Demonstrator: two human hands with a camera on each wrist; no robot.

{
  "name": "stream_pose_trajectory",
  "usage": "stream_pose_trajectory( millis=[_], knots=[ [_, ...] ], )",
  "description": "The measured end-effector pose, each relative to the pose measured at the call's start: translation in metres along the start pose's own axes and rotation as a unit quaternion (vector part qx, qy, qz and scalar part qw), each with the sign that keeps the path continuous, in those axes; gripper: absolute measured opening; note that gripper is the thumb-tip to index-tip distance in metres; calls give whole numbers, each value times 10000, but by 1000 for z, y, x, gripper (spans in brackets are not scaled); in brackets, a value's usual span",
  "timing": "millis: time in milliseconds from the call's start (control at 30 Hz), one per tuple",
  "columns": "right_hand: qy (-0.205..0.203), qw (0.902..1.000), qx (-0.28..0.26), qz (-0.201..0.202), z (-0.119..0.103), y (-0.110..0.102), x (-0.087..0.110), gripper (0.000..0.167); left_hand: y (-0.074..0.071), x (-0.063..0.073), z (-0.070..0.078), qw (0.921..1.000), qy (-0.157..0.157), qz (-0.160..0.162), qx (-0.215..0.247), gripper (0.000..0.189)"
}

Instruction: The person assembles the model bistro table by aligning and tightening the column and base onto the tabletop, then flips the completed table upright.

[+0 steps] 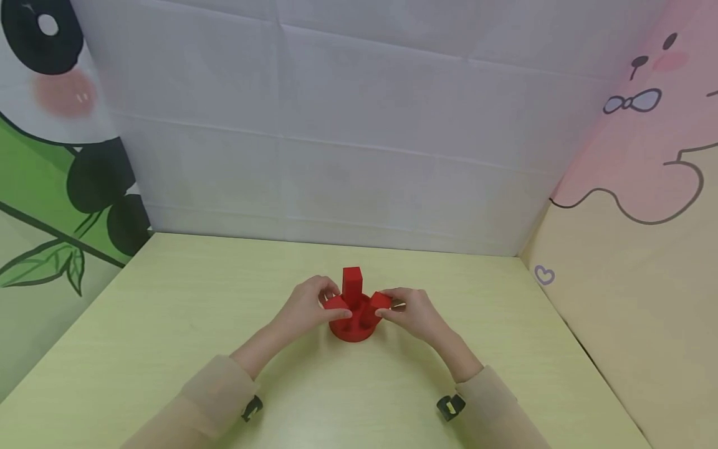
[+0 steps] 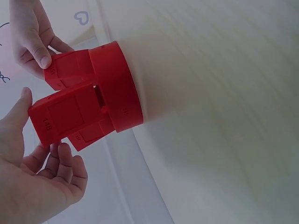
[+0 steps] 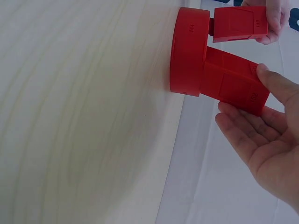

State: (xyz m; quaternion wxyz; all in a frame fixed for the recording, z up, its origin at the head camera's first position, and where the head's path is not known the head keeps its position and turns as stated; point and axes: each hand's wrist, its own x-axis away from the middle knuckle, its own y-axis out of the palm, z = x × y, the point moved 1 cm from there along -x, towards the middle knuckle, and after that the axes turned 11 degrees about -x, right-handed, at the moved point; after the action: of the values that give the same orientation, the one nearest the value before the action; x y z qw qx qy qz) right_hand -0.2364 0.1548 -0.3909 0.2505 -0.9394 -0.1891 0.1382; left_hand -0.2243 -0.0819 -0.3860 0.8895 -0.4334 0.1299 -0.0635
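A round red base (image 1: 353, 337) stands on the table, with three red rectangular blocks on it. My left hand (image 1: 310, 304) pinches the top of the left block (image 2: 65, 114), marked 148, between thumb and fingers. From the other side, my right hand (image 1: 414, 310) grips the upper end of the right block (image 3: 233, 83) the same way. Both held blocks lean outward, their lower ends at the base. Behind them the third block (image 1: 352, 282) rises upright, touched by neither hand; in the left wrist view it is partly hidden.
The pale wood-grain table (image 1: 224, 280) ends at a white cloth wall (image 1: 359, 156) behind the base. Cartoon-printed panels flank it, a green one (image 1: 33, 162) at left and a pink and cream one (image 1: 634, 249) at right.
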Motion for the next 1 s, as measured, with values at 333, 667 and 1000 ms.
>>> stream_pose_trajectory(
  millis=[333, 667, 1000],
  knots=[
    [-40, 10000, -5, -2, 2, 0, -1, 39, -6, -5, -11, 9949, 929, -162, -364, 33],
    [-19, 10000, 1, 3, 4, 0, -1, 39, -9, -10, -15, 9833, 1590, -538, -702, 33],
    [32, 10000, 29, 17, 4, 0, -1, 40, -8, -9, -15, 9831, 1626, -659, -517, 44]
  ],
)
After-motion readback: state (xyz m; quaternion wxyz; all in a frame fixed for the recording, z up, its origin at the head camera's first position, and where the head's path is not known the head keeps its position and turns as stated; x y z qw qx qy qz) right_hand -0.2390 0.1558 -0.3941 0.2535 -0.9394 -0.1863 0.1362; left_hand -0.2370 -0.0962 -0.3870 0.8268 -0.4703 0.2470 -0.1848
